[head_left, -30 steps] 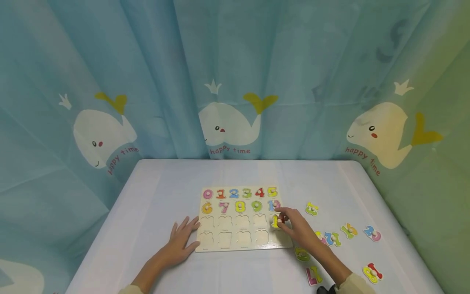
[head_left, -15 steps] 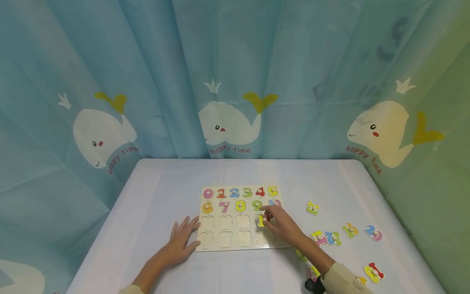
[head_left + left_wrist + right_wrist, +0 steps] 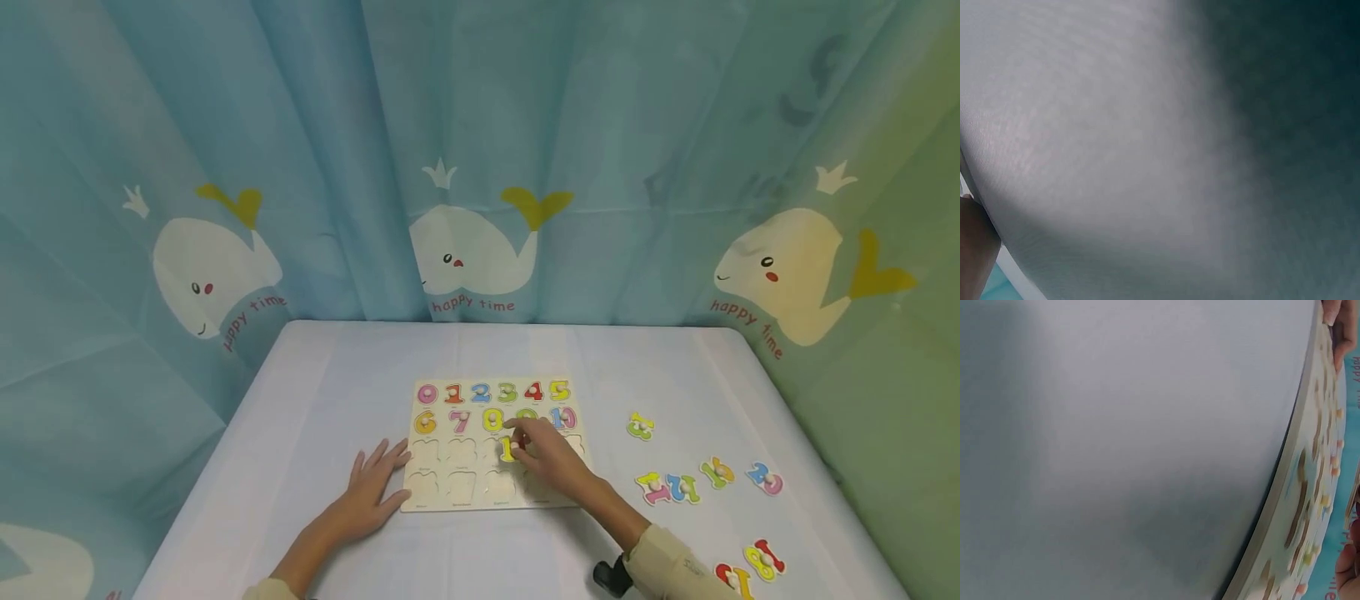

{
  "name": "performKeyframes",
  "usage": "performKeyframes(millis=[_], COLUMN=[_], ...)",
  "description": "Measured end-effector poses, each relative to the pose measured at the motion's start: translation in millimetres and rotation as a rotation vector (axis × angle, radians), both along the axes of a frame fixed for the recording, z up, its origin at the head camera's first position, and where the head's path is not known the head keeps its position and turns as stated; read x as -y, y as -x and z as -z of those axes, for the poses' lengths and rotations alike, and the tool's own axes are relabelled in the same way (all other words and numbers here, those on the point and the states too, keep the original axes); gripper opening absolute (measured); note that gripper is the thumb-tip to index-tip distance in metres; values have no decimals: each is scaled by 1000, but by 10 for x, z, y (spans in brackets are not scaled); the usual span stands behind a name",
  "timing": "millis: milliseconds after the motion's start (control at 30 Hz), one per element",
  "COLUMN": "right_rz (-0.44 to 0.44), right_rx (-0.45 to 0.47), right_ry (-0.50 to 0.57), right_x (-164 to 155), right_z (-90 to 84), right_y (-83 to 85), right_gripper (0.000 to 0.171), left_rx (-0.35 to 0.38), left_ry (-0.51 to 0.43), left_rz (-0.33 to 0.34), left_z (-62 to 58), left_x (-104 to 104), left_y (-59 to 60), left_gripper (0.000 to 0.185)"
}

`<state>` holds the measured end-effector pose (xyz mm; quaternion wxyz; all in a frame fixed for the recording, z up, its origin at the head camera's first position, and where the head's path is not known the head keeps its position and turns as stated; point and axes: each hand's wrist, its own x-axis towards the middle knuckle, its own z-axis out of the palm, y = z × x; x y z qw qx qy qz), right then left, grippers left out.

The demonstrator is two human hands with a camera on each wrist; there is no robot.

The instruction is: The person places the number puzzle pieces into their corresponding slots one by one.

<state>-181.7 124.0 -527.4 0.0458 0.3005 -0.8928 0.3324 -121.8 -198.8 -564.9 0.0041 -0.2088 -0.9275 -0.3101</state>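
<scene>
Right grip (image 3: 547,454) narrow, thumb and forefinger pinching a number piece (image 3: 507,451): yellow 1 shows, bit of red by the fingers, rest hidden. Piece is just left of the grip, over the third row of the puzzle board (image 3: 442,422); right wrist view suggests it's held up off the board. Left grip (image 3: 369,490) well to the left, fingers spread, touching the board's left edge, probably steadying it.

Step in hand, my read: matching this piece to its recess. Rows beyond the right grip hold 0 to 10; recesses (image 3: 461,485) to its left are unfilled, those under the hand I can't check. Next move calls for finding the matching outline, squaring the piece to it, lowering, pressing in. Right of the grip, loose pieces: green-and-yellow one (image 3: 641,427) nearer, blue-and-pink one (image 3: 767,480) farther out, more around.

Surface (image 3: 337,375): white, rounded far corners, extends all round the board. Beyond the grip hangs a blue-green curtain (image 3: 322,167) with white whales (image 3: 480,258) and "happy time", greener toward the right. Tan sleeve (image 3: 671,567) and a dark object (image 3: 613,577) behind the right grip, at the wrist. Left wrist view mostly blur.
</scene>
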Motion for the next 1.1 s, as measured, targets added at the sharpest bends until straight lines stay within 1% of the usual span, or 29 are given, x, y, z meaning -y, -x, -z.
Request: performKeyframes(millis=[133,233,333,400,600,900,1100], right_rz=[-3,-5,-13,-17,-42,-62,-64], right_rx=[13,29,47,58,50,91,100], right_ry=[11,-2,-9,-9,13,-24,-63], right_x=[88,154,218,260,408,577,712], right_z=[-7,-3,1,3,33,74,81], right_y=[25,41,44,43,69,63,74], right_gripper=[34,33,32,33,31,36,32], left_rx=[-28,-46,-36,-16,34,49,49], left_ry=[0,5,7,17,42,52,47], left_rz=[-2,-4,-3,0,-9,-8,-10], left_z=[11,14,1,-11,-50,-65,-98], left_x=[-3,-8,-12,-13,-14,-20,-25], left_y=[9,12,9,9,5,-3,-19], left_gripper=[65,65,65,66,66,66,66])
